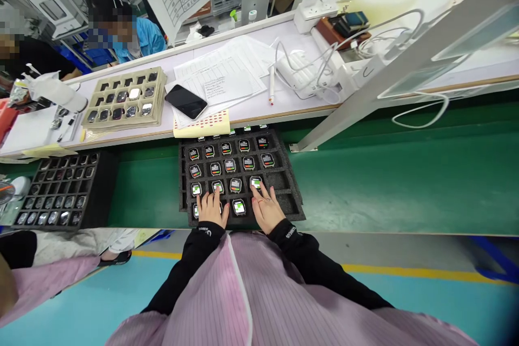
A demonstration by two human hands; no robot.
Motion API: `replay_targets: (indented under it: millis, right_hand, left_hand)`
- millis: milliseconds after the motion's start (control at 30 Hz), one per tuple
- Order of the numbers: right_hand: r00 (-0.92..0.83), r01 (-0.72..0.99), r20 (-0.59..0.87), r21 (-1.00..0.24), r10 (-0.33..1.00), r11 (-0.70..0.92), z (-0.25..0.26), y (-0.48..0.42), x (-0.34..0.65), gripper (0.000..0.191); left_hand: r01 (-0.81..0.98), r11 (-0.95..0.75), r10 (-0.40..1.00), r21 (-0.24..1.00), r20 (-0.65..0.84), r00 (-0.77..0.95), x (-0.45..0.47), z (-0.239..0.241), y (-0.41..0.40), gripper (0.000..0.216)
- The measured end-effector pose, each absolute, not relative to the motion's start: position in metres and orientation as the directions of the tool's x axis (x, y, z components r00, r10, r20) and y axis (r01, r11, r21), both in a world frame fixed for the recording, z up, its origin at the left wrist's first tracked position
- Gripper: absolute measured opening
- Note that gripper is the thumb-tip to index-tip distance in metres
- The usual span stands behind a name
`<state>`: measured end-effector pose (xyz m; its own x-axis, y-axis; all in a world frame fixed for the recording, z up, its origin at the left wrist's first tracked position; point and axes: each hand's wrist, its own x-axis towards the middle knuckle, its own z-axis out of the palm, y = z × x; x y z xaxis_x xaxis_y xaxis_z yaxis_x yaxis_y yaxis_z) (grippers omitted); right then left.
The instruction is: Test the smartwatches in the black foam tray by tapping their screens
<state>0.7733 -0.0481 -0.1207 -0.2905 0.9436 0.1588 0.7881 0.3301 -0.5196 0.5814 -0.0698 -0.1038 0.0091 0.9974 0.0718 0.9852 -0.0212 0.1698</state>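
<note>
Resting both hands on a black foam tray [279,178] of squarish smartwatches [230,165], on the green surface [365,184] right in front of the person. Left hand [211,208] and right hand [267,211] each have fingertips on or just over one lit screen; grip's wide on both, fingers spread, nothing pinched. I count five watches in each of two rows past the fingers, four in the next one; other rows are partly hidden. On the white shelf [243,113]: one glossy black smartphone [186,102], one slim white marker [271,85], one beige moulded tray [157,101].
</note>
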Motion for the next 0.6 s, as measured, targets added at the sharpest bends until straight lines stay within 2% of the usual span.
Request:
replay_targets:
  millis: [367,600]
  right_hand:
    - [-0.281,0.822,0.135,-0.478,0.95,0.311,-0.121,-0.038,0.772,0.05]
    - [-0.184,0.827,0.134,-0.514,0.974,0.227,-0.121,-0.03,0.791,0.052]
  left_hand:
    - [0.983,-0.003,0.998,0.184,0.06,-0.008,0.581,-0.104,-0.069,0.061]
    - [0.983,-0.001,0.997,0.181,0.075,-0.013,0.58,-0.106,-0.069,0.062]
